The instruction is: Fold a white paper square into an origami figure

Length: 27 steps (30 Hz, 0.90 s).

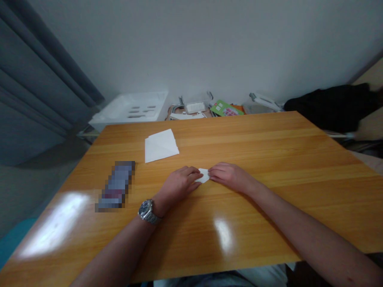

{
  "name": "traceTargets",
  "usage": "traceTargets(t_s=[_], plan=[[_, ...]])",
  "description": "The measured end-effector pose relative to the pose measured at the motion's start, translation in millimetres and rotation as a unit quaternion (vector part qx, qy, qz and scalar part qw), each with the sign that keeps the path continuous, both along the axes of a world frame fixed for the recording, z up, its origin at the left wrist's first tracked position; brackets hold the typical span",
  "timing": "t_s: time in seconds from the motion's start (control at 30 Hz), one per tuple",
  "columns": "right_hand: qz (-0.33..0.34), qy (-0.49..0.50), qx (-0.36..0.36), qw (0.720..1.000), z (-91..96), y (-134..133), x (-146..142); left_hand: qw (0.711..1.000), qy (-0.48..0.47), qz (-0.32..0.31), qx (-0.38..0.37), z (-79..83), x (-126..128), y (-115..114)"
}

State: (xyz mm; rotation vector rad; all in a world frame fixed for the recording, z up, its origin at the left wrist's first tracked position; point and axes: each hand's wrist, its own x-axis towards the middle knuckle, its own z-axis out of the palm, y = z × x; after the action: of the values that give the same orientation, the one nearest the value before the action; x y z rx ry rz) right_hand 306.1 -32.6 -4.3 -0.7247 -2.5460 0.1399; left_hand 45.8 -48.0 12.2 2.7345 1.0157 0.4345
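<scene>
A small piece of folded white paper point(204, 175) lies on the wooden table between my two hands. My left hand point(182, 180), with a metal watch on its wrist, has its fingers closed on the paper's left side. From the other side, my right hand point(229, 175) presses its fingers together on the right edge. Parts of the paper are hidden beneath the fingertips. Further back and to the left rest some white paper sheets point(161, 146), apart from both hands.
A pixelated phone-like object point(117, 186) lies on the table point(257, 139) at the left. Beyond the far edge are a white foam tray point(131, 107), a green booklet point(226, 108) and a black cloth point(332, 107). A grey curtain point(38, 75) hangs at the left.
</scene>
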Motion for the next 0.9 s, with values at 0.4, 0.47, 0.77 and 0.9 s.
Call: traceTargets(t_s=[0.4,0.47,0.77,0.9], plan=[[-0.020,0.026,-0.030,0.999,-2.2,-1,1,0.998,-0.036,0.044,-0.005,-2.4,4,-2],[-0.022,0.028,-0.037,0.999,-2.4,0,-1,0.998,-0.037,0.048,-0.007,-1.9,5,-2],[-0.050,0.073,-0.073,0.993,-3.4,-3,-5,0.998,-0.047,0.050,-0.013,-1.5,5,-2],[-0.086,0.109,-0.128,0.982,1.1,-8,-9,0.995,-0.065,0.074,-0.018,1.0,7,-3]])
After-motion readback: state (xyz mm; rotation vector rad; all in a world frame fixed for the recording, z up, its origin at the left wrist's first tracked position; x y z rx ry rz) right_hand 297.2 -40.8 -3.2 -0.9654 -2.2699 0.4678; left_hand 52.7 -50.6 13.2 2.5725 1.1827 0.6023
